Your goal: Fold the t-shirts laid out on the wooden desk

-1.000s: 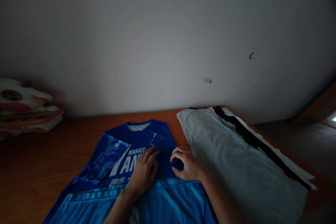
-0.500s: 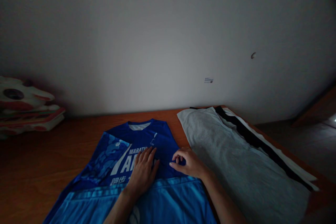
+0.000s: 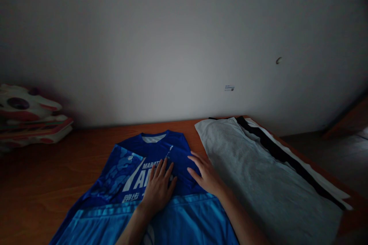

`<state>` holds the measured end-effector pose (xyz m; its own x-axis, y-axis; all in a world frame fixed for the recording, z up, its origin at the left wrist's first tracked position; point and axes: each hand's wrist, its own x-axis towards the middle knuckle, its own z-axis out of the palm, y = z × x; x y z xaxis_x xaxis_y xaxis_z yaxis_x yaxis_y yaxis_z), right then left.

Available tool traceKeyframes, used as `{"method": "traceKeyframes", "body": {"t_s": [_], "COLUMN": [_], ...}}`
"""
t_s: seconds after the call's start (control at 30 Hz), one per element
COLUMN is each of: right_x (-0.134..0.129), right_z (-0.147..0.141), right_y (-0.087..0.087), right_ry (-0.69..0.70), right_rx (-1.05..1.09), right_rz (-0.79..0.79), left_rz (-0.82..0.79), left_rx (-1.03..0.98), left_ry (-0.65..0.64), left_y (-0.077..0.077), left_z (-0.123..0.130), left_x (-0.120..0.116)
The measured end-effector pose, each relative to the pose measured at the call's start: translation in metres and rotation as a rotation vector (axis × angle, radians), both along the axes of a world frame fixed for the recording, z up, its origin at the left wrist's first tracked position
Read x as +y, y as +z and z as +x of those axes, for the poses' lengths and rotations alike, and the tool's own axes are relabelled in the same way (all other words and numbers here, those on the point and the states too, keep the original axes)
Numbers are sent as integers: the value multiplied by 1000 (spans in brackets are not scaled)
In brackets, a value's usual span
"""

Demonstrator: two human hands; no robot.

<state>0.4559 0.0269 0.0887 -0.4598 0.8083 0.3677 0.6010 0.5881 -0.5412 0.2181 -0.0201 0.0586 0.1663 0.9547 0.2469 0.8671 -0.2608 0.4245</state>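
From my remote seat I see two bare hands over a dark blue shirt (image 3: 182,166) with white lettering, laid neck-away on a brown wooden table (image 3: 57,183). The left hand (image 3: 158,188) lies palm down on the lettering, fingers spread, gripping nothing. The right hand (image 3: 209,178) is just beside the shirt's right edge, thumb and fingers parted; a moment ago they curled almost into a ring. That change suggests to me that it pinches no cloth now, though I cannot tell whether its fingertips touch the shirt. Nearer me than both hands' fingers, a lighter blue section (image 3: 189,222) crosses the shirt, its straight edge just below the thumbs. To the right of the right fingers lies a grey garment (image 3: 264,183), black and white cloth showing along its far side.
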Motion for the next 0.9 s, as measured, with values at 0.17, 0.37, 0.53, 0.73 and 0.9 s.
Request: {"method": "traceKeyframes", "body": {"t_s": [0.17,0.37,0.53,0.73,0.9], "right_x": [-5,-1,5,-1,-10], "right_z": [-7,-6,-4,-6,-26], "right_y": [-3,-11,-14,-4,4], "right_ry": [25,13,26,34,103], "right_rx": [-135,-92,-23,19,-113], "right_rz": [-53,-43,-25,-13,1], "left_rz": [-47,-93,-195,50,25], "left_rx": [-22,-331,-668,-226,144], "left_ry": [1,62,169,166,93], "left_y": [2,17,36,10,-23], "left_z": [0,-1,-45,-157,-198], "left_x": [-1,-3,-2,-6,-18]}}
